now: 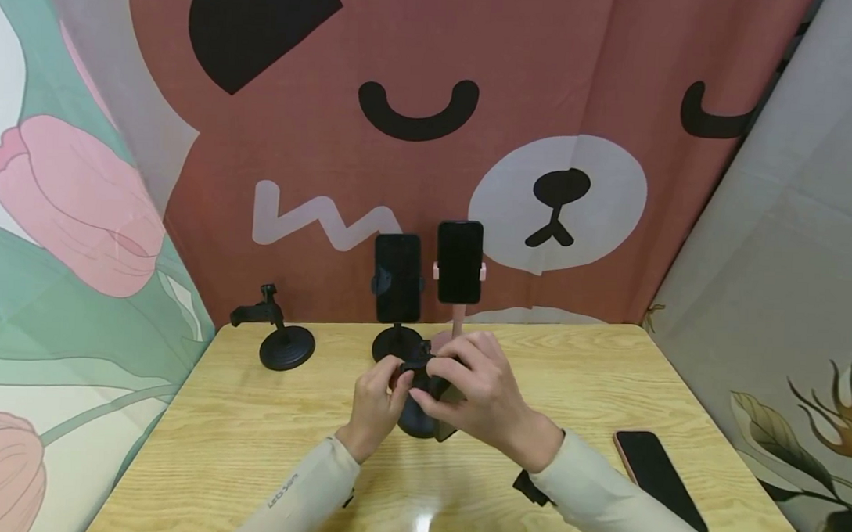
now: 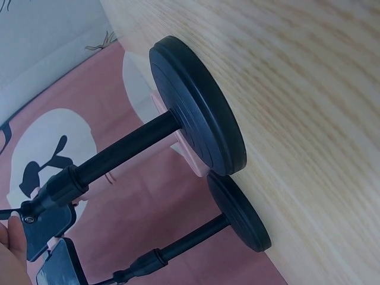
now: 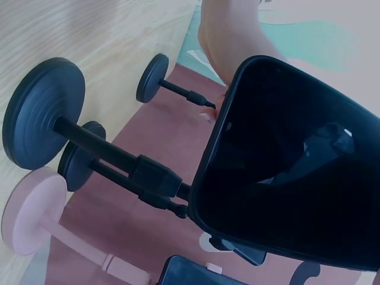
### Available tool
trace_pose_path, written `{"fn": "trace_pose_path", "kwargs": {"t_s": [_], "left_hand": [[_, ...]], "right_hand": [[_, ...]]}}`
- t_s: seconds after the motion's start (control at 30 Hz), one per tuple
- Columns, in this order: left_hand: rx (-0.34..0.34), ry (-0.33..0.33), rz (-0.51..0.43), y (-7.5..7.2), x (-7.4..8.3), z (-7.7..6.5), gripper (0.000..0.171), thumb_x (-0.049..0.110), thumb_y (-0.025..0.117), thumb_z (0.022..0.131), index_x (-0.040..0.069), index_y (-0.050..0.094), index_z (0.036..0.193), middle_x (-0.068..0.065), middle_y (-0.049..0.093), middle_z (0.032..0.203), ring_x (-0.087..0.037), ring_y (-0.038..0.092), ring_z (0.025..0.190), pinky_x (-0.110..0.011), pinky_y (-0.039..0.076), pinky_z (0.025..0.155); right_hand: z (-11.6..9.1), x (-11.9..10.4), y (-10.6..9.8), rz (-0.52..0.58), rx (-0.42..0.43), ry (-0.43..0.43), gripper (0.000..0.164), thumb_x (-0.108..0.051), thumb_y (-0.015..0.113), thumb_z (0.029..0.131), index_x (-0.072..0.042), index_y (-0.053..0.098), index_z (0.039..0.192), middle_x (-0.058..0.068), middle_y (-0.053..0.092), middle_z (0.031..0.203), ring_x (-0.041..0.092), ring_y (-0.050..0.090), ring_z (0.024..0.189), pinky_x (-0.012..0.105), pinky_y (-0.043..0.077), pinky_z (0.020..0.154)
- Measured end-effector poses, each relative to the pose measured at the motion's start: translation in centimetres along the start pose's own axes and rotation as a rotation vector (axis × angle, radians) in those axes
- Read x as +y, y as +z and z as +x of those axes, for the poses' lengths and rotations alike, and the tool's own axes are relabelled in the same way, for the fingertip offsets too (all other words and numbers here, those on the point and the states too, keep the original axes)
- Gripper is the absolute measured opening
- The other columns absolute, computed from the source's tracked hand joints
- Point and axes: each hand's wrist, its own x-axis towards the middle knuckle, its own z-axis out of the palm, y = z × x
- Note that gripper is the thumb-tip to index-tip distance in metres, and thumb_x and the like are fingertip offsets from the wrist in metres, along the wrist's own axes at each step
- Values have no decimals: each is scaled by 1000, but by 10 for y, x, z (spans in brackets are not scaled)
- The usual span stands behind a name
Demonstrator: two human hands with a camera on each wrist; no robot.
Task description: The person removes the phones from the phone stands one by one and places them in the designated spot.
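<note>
Near the middle of the table, a black phone stand (image 1: 416, 421) with a round base stands between both hands. My left hand (image 1: 373, 409) pinches the clamp at the top of this stand with thumb and fingers. The right hand (image 1: 485, 389) holds a black phone (image 3: 297, 178) against the clamp, its fingers curled about it. In the head view most of that phone is hidden behind the right hand. The left wrist view shows the stand's base (image 2: 199, 107) flat on the table and its post (image 2: 127, 145) rising to the left fingers.
Behind stand a black stand (image 1: 388, 344) and a pink stand (image 1: 458, 320), each carrying a phone. Another black stand (image 1: 287, 348), with its clamp bare, is at the back left. A pink-edged phone (image 1: 660, 479) lies at the right. A bear-print curtain (image 1: 317, 160) hangs behind the table.
</note>
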Motion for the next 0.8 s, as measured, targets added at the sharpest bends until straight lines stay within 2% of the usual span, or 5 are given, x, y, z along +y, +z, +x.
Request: {"fn": "trace_pose_path", "kwargs": {"t_s": [0.43, 0.8], "left_hand": [[6, -5, 5, -1, 1, 0, 47, 43, 41, 109, 7, 55, 81, 1, 45, 64, -5, 39, 55, -14, 31, 49], [-12, -48, -13, -2, 3, 1, 49, 46, 41, 108, 7, 56, 81, -1, 47, 64, -7, 41, 55, -13, 31, 50]], "right_hand": [[-8, 6, -6, -24, 13, 59, 37, -44, 62, 98, -12, 65, 80, 2, 62, 79, 18, 48, 74, 32, 38, 67], [-18, 13, -15, -42, -9, 128, 40, -47, 62, 98, -10, 68, 83, 4, 64, 80, 19, 48, 74, 31, 37, 68]]}}
